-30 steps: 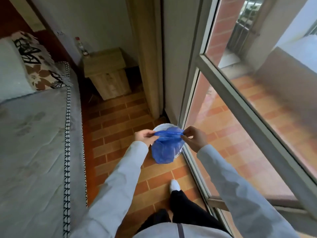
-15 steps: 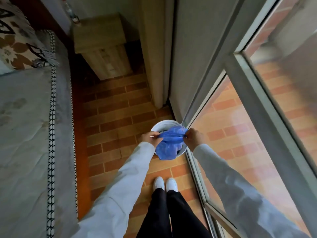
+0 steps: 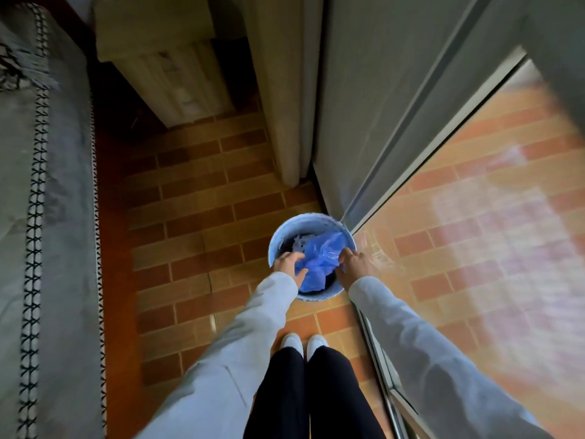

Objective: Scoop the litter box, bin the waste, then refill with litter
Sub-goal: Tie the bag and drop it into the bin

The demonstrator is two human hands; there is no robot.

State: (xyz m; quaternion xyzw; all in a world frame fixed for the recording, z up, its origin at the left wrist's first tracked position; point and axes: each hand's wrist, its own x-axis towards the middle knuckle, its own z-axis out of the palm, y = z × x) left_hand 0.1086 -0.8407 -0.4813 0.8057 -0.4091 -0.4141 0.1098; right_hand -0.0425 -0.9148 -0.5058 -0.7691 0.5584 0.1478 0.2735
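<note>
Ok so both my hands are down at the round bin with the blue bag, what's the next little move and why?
Probably let go and lift both hands clear. The blue bag already sits inside the bin, with the left hand and right hand at its edges over the rim, so nothing seems left to lower.

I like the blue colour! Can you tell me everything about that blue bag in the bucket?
The crumpled blue plastic bag is thin, shiny and wrinkly, bunched into a loose lump. It sits inside the round pale-blue bin on the brick-tiled floor, beside the glass door, and it looks mostly below the rim. The left hand touches its left side and the right hand its right side, fingers spread on the plastic. The picture is blurry, so I cannot tell what is inside the bag or whether its top is open.
</note>
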